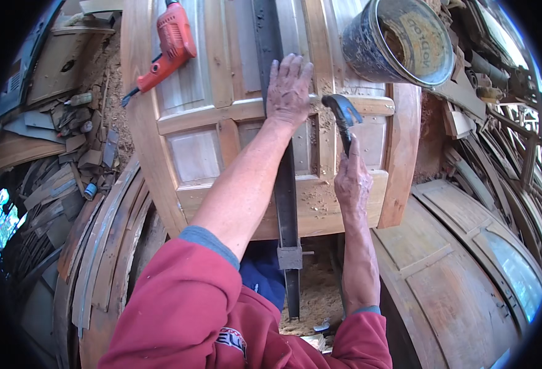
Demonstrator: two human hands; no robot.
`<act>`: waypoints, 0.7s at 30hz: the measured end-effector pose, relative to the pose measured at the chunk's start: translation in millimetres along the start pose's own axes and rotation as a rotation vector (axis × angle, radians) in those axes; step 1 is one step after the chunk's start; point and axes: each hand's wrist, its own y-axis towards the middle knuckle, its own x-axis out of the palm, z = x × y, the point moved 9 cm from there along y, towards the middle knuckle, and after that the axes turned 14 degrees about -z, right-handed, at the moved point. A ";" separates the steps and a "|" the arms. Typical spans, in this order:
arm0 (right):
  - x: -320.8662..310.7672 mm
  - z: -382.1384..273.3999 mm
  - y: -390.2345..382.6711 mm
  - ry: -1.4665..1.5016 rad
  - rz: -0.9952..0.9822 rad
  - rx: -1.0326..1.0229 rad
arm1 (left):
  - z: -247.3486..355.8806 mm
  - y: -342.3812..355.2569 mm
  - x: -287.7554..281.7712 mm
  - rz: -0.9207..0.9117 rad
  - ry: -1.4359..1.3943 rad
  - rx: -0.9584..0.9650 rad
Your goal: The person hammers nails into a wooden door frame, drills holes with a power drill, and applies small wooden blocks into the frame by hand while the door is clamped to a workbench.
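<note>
A wooden panel door (197, 118) lies flat in front of me, wood chips scattered on its right half. Lengthwise over it runs a long dark metal bar clamp (286, 200), with a block (290, 258) fitted on it just past the door's near edge. My left hand (290, 89) rests flat on the bar and the door, fingers stretched out, covering part of the bar. To its right, my right hand (352, 178) grips the dark handle of a claw hammer (343, 114). The hammer's head is raised above the door, close to the left hand.
A red electric drill (172, 46) lies on the door's far left. At the far right stands a dirty bucket (378, 46). Stacked boards (102, 246) and scrap wood (43, 178) crowd the left; more doors (455, 270) lean at the right.
</note>
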 end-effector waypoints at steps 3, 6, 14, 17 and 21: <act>-4.6 -11.6 -0.6 0.082 0.087 -0.050 | -8.3 3.4 8.6 -0.094 0.080 -0.025; 12.5 5.2 -1.8 0.030 -0.018 0.073 | -2.2 4.3 14.5 -0.143 0.029 -0.015; 3.8 -15.7 -3.0 0.105 -0.079 0.183 | -13.1 3.2 -5.5 -0.121 -0.063 0.025; -17.2 -16.3 -36.4 0.194 0.032 0.181 | -1.1 9.6 -12.6 -0.126 -0.143 0.094; -20.5 -5.1 -137.2 0.299 0.133 0.366 | 17.5 2.6 -37.4 -0.369 -0.453 0.167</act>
